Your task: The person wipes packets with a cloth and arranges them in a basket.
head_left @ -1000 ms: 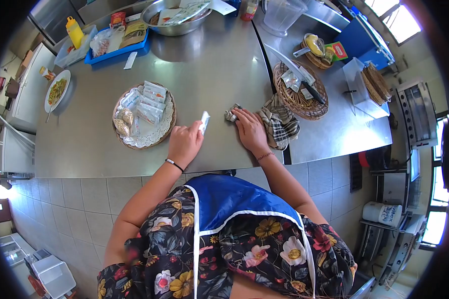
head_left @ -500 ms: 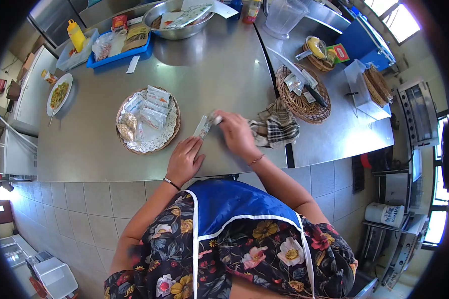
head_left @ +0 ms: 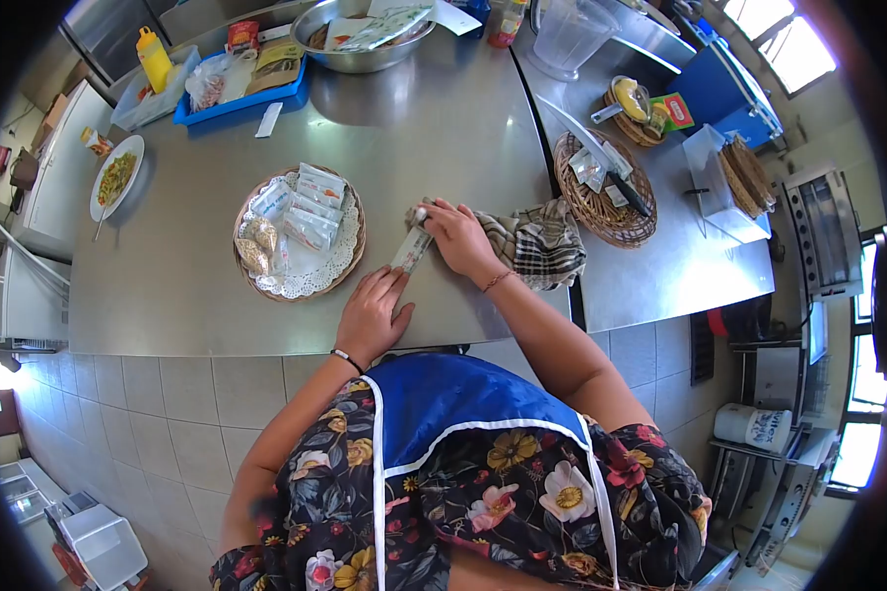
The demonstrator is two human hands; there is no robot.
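A narrow printed packet (head_left: 411, 250) lies flat on the steel table in front of me. My left hand (head_left: 370, 313) rests at its lower end, fingers stretched out and pressing it down. Over the packet's upper end is my right hand (head_left: 455, 238), its fingers curled on a checked cloth (head_left: 545, 244) that trails out to the right. Something small and white shows at the right fingertips; I cannot make out what it is. To the left sits a round wicker basket (head_left: 357, 241) lined with a white doily, holding several small packets and a clear bag of grains.
A knife (head_left: 601, 158) lies across a wicker basket (head_left: 650, 229) on the right. Further back stand a metal bowl (head_left: 365, 61), a blue tray (head_left: 237, 116) and a clear pitcher (head_left: 567, 44). A plate of food (head_left: 136, 156) is at the far left.
My right hand has come down lower onto the packet's upper end, and the cloth now stretches out under it. My left hand stays at the lower end.
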